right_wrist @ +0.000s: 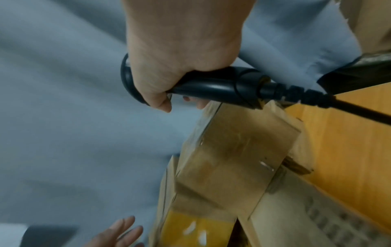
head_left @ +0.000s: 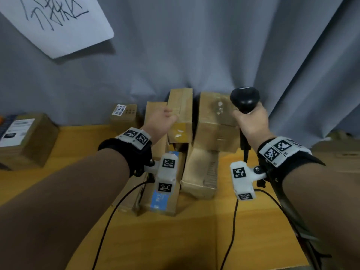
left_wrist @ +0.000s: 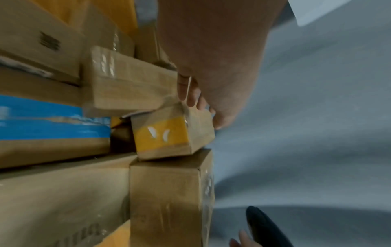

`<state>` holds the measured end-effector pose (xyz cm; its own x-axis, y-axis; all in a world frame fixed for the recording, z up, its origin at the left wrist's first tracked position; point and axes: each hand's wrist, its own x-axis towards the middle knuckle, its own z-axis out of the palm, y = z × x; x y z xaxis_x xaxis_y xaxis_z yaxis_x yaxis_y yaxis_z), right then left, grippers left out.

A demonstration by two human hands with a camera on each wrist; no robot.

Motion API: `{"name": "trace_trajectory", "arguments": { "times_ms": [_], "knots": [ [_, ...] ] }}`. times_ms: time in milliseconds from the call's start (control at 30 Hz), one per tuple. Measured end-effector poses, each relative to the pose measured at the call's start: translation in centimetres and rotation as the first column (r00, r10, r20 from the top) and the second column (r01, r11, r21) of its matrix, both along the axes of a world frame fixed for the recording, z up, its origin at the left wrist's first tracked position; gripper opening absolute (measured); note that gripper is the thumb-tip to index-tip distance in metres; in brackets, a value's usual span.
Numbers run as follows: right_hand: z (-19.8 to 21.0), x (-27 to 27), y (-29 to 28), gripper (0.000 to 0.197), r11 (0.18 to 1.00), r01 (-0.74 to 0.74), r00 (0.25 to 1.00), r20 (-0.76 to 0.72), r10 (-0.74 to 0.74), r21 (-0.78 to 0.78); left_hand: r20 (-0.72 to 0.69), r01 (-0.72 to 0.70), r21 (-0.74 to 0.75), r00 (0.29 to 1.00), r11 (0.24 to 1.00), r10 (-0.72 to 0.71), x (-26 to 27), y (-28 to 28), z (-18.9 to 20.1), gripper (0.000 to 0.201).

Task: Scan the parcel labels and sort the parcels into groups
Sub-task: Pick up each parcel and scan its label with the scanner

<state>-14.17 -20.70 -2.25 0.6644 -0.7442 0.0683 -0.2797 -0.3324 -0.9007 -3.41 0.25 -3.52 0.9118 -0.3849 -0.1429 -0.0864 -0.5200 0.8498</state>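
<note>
The small parcel with yellow tape (head_left: 180,114) sits high in the pile of cardboard parcels at the back of the wooden table (head_left: 58,172), against the grey curtain (head_left: 194,45). The left hand (head_left: 161,119) is at its upper left edge; in the left wrist view the fingers (left_wrist: 188,93) lie fairly straight on the top corner of that parcel (left_wrist: 171,133), touching it without curling round it. The yellow strip carries two pale marks, too blurred to read as writing

Just right of this hand stands a taller parcel (head_left: 216,115) sealed in clear tape, its face showing only a faint smudge. Past that, the right hand (head_left: 251,121) is wrapped tight round the handle of a black barcode scanner (head_left: 244,98), head raised above the fist, cable (right_wrist: 338,103) running off from the handle's end

Below the left wrist lies a parcel with blue tape (head_left: 161,199), white print on the tape illegible. Beside it, below the gap between the hands, lies a pale parcel (head_left: 200,172) with a row of blurred printed characters along one side

Left of the left hand stands a small labelled parcel (head_left: 124,114) whose white sticker seems to read "553-4316". Much further left rests a large parcel (head_left: 25,139) with a white shipping label, text unreadable. Above it a white sheet (head_left: 56,22) hangs on the curtain with black handwritten strokes I cannot make out
</note>
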Motion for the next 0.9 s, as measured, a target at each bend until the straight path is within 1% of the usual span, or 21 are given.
{"name": "trace_trajectory", "arguments": {
  "times_ms": [33,100,133,167,233,267,367,433,500,533,567,633,667,733,833,867,900],
  "knots": [
    [-0.3,-0.1,-1.1,0.026,1.0,0.031,0.999,-0.022,-0.031,0.002,0.022,0.039,0.02,0.999,0.999,-0.039,0.0,-1.1,0.3,0.033],
    [-0.9,-0.2,-3.1,0.03,0.997,0.07,0.995,-0.079,-0.068,0.029,0.021,0.134,0.106,0.99,0.985,-0.136,-0.2,-3.4,0.7,0.02],
    [-1.4,-0.3,-3.9,0.031,0.995,0.083,0.992,-0.104,-0.077,0.053,0.005,0.17,0.138,0.985,0.976,-0.172,-0.2,-4.5,0.5,0.023],
    [-1.9,-0.5,-4.5,0.031,0.992,0.091,0.989,-0.128,-0.08,0.083,-0.023,0.196,0.17,0.981,0.966,-0.195,-0.3,-5.4,0.5,0.029],
    [-2.9,-0.8,-5.3,0.033,0.979,0.09,0.985,-0.16,-0.06,0.183,-0.049,0.215,0.213,0.977,0.953,-0.21,-0.4,-6.9,0.3,0.035],
    [-3.5,-0.9,-5.5,0.034,0.967,0.091,0.985,-0.164,-0.052,0.24,-0.04,0.223,0.234,0.975,0.946,-0.22,-0.5,-7.4,0.3,0.036],
    [-4.8,-1.2,-5.3,0.043,0.918,0.102,0.992,-0.113,-0.063,0.384,-0.014,0.244,0.324,0.967,0.914,-0.254,-1.1,-8.0,0.8,0.035],
    [-5.3,-1.4,-4.9,0.047,0.892,0.113,0.993,-0.067,-0.094,0.439,-0.006,0.23,0.319,0.971,0.919,-0.24,-1.4,-8.0,0.6,0.033],
    [-5.3,-1.6,-4.7,0.042,0.89,0.135,0.99,-0.034,-0.134,0.436,-0.045,0.175,0.213,0.984,0.961,-0.17,-1.7,-7.9,0.2,0.026],
    [-5.3,-1.7,-4.6,0.04,0.894,0.145,0.987,-0.002,-0.159,0.423,-0.075,0.131,0.122,0.99,0.984,-0.122,-1.9,-7.9,0.0,0.029],
    [-5.1,-1.9,-4.4,0.04,0.901,0.159,0.981,0.038,-0.19,0.403,-0.115,0.077,0.03,0.991,0.997,-0.073,-2.1,-7.8,0.0,0.037],
    [-4.4,-2.5,-3.9,0.043,0.915,0.195,0.96,0.12,-0.251,0.352,-0.151,-0.014,-0.12,0.988,0.993,-0.004,-2.6,-7.9,0.2,0.045],
    [-4.1,-2.9,-3.7,0.044,0.919,0.21,0.949,0.157,-0.274,0.335,-0.152,-0.037,-0.181,0.988,0.983,0.009,-2.7,-7.9,0.4,0.044],
    [-3.1,-3.5,-2.8,0.045,0.921,0.23,0.923,0.228,-0.309,0.315,-0.191,-0.076,-0.293,0.981,0.953,0.02,-3.2,-7.9,1.2,0.034],
    [-1.5,-4.2,-1.2,0.048,0.933,0.207,0.889,0.341,-0.305,0.294,-0.308,-0.137,-0.48,0.951,0.867,-0.02,-3.5,-7.1,2.6,0.021],
    [-1.0,-4.3,-0.6,0.05,0.941,0.178,0.887,0.368,-0.28,0.286,-0.343,-0.165,-0.534,0.939,0.829,-0.035,-3.5,-6.7,3.1,0.023],
    [-0.6,-4.3,0.0,0.051,0.951,0.142,0.887,0.391,-0.245,0.275,-0.372,-0.19,-0.566,0.927,0.802,-0.042,-3.4,-6.0,3.5,0.03]
  ]
}}
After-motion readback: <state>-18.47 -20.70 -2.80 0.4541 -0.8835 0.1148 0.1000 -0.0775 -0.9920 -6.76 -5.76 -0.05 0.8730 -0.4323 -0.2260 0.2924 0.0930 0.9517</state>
